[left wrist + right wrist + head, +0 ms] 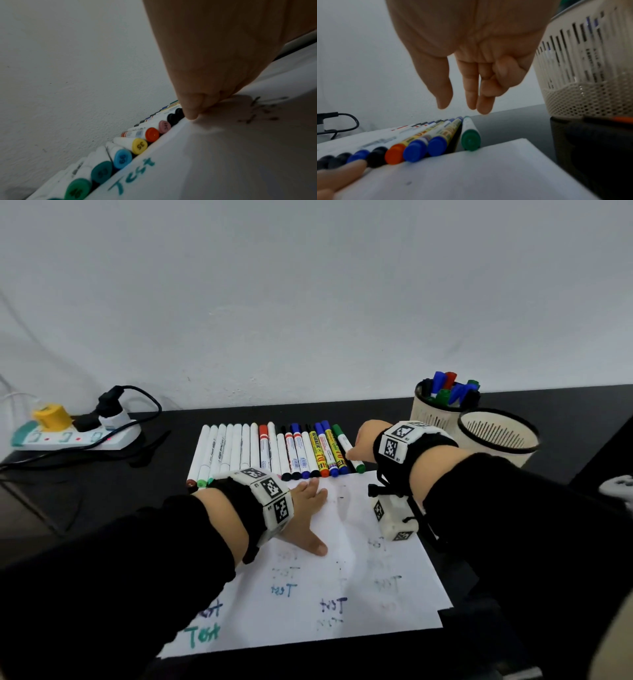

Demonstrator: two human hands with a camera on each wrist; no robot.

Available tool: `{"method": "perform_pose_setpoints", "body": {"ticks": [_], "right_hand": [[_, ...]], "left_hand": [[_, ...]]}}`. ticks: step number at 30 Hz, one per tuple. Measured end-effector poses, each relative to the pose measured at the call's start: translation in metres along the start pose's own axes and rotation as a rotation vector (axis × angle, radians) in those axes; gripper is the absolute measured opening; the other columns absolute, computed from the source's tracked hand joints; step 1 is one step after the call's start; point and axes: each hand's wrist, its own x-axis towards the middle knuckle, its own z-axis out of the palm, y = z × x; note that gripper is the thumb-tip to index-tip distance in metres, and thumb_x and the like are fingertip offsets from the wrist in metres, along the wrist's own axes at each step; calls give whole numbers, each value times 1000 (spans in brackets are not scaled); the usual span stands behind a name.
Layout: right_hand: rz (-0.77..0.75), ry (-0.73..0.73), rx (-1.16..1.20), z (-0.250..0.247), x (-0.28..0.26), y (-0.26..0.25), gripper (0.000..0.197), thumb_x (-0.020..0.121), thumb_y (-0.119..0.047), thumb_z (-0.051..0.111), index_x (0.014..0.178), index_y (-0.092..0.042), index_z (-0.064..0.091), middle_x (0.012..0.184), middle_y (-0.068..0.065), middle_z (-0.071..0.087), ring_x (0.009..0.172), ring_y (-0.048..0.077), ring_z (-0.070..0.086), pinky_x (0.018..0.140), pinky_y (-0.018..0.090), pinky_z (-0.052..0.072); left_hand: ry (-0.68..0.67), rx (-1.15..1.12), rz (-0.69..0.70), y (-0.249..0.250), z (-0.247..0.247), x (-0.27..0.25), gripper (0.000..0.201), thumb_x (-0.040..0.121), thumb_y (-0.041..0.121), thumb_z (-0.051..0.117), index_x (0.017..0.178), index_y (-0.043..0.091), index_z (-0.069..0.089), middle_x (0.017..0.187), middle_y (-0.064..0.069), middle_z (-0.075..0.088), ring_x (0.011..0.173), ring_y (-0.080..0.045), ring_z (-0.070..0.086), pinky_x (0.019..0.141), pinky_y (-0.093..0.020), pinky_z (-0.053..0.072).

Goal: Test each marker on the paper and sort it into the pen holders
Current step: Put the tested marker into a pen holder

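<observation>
A row of markers point(267, 450) lies side by side along the far edge of the white paper point(346, 546), which bears several "Test" scribbles. My left hand point(308, 515) rests flat on the paper's upper part, fingers straight, the tips close to the marker caps point(152, 134). My right hand point(359, 444) hovers over the green-capped marker point(470, 135) at the row's right end. In the right wrist view its fingers point(471, 88) hang down apart from the thumb, holding nothing and not touching the marker.
Two cream slotted pen holders stand at the back right: the far one point(440, 416) holds several markers, the nearer one point(496, 448) looks empty. A power strip point(75, 436) with plugs and cables lies at the back left. A white wall rises behind the dark table.
</observation>
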Motion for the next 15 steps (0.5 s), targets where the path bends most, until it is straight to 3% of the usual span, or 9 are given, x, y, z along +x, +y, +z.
{"method": "perform_pose_setpoints", "body": {"ticks": [3,15], "right_hand": [[25,0,-31,6,4,-4,34,85,-40,63,70,-14,47,73,3,55,82,23,61,82,35,52],[74,26,-54,11,2,-6,29,89,-35,54,72,-11,49,74,7,57,79,25,61,79,33,51]], "left_hand": [[18,-36,24,-3,6,2,100,87,56,51,147,11,-16,154,-7,-24,144,-22,-13,116,-38,3],[37,-45,46,-7,10,5,102,86,58,49,147,11,-16,154,-7,-24,144,-22,-14,116,-38,1]]}}
